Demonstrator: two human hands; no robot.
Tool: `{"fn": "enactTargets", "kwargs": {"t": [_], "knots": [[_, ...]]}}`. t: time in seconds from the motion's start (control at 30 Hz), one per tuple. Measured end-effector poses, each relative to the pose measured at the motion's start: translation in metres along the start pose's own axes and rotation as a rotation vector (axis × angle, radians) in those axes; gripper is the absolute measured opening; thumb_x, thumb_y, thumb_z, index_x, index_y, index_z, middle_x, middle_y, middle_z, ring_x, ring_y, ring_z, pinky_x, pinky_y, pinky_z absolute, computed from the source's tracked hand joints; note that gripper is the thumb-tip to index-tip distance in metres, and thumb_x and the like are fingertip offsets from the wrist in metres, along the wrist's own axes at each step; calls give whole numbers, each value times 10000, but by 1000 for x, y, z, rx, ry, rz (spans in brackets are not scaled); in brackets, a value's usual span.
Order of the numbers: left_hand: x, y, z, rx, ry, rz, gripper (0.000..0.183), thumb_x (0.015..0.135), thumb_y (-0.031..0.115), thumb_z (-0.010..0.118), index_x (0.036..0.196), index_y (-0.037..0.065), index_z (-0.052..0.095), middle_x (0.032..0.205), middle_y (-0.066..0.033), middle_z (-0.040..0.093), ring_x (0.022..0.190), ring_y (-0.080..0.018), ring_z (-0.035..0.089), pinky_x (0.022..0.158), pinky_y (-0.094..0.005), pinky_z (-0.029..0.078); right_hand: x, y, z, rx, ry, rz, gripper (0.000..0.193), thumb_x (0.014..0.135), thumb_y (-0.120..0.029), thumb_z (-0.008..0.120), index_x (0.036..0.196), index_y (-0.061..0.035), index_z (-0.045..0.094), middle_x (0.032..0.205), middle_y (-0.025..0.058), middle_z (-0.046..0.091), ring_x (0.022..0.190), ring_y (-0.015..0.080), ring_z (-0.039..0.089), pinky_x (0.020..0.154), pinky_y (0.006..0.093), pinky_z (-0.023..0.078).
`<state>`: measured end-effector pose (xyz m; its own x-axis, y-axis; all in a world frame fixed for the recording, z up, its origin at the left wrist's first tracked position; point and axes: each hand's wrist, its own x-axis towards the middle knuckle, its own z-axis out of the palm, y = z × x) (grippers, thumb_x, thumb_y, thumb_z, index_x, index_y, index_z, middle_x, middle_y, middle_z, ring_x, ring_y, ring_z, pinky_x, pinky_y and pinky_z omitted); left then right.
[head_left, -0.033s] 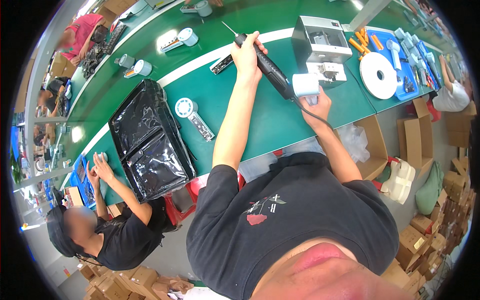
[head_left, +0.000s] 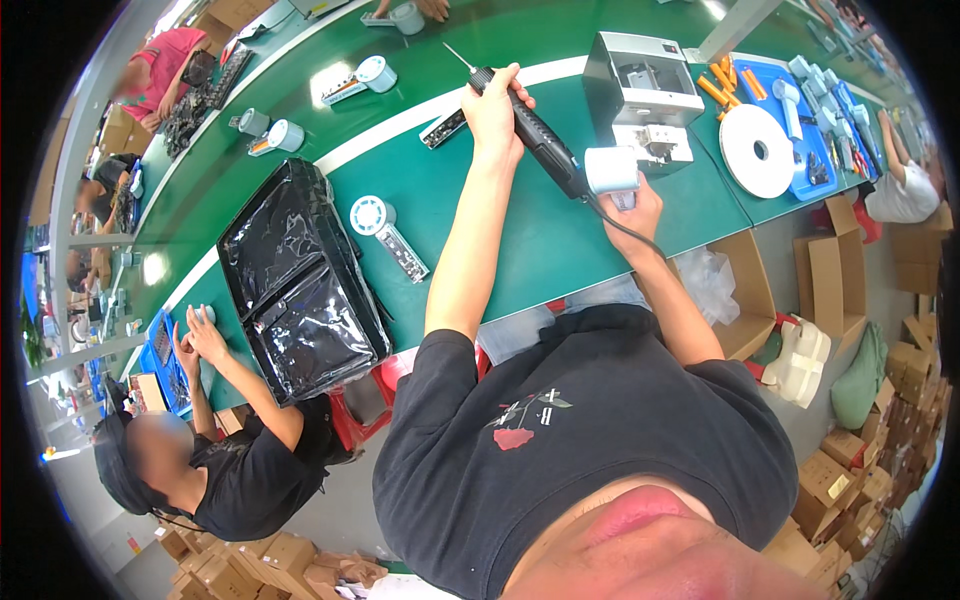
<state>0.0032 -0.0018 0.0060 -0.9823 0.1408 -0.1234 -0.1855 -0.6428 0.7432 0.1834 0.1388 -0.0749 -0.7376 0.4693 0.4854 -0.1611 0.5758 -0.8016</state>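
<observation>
My left hand [head_left: 492,115] is closed around a black electric screwdriver [head_left: 545,145], whose thin bit points to the far left. The tool's cord runs from its rear end across my right wrist. My right hand [head_left: 637,218] grips a pale-blue round-headed device [head_left: 611,170], which looks like a handheld fan; the fingers partly hide its handle. Left of my left forearm lies a similar device [head_left: 373,215] with its handle's inside exposed. Beyond that forearm is a dark open handle part [head_left: 443,129].
A grey-and-black machine [head_left: 645,95] stands ahead of my right hand. Right of it are a white reel [head_left: 757,152], orange cylinders [head_left: 718,88] and a blue tray [head_left: 812,172]. A black plastic-wrapped case [head_left: 300,290] lies left, near a seated co-worker [head_left: 245,470]. More devices [head_left: 375,73] sit on the green surface beyond.
At the far top edge, another person's hand has come slightly further into view by a device. My own hands look unmoved.
</observation>
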Motion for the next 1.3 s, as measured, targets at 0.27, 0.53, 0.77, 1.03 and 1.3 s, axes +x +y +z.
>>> {"fn": "enactTargets", "kwargs": {"t": [0.27, 0.53, 0.77, 1.03, 1.3], "knots": [[0, 0, 1, -10, -5, 2, 175, 894, -2, 667, 848, 26, 501, 754, -72, 540, 633, -155, 544, 550, -322, 513, -1, 0, -2, -18, -35, -9, 264, 817, -49, 777, 1063, 6, 698, 880, 145, 755, 803, 213, 747, 721, 331, 556], [-1, 2, 1, -4, -9, -3, 152, 897, 11, 659, 860, 17, 512, 761, -77, 555, 630, -156, 544, 547, -322, 513, 1, -1, 0, 28, -4, -17, 244, 793, -71, 800, 999, -10, 683, 861, 163, 735, 780, 295, 746, 698, 373, 559], [-2, 2, 3, 3, 32, -16, 149, 897, 11, 669, 879, 13, 521, 767, -77, 567, 637, -156, 561, 552, -320, 520, 1, 2, 0, 15, -6, -9, 243, 808, -78, 800, 1008, -7, 683, 851, 158, 739, 772, 282, 748, 696, 371, 559], [-1, 2, 1, 45, 33, -9, 152, 900, 36, 680, 886, 17, 530, 772, -71, 578, 653, -157, 576, 580, -326, 544, -1, 3, -2, 11, -34, 13, 268, 830, -39, 779, 1087, -3, 711, 906, 132, 762, 828, 193, 740, 752, 326, 558], [0, -1, 2, 37, 50, 0, 158, 903, 53, 687, 879, 16, 536, 772, -71, 583, 651, -158, 581, 585, -322, 547, -1, 4, -2, 19, -26, 18, 283, 830, -47, 787, 1098, 1, 710, 907, 127, 763, 827, 187, 737, 751, 324, 557]]}}
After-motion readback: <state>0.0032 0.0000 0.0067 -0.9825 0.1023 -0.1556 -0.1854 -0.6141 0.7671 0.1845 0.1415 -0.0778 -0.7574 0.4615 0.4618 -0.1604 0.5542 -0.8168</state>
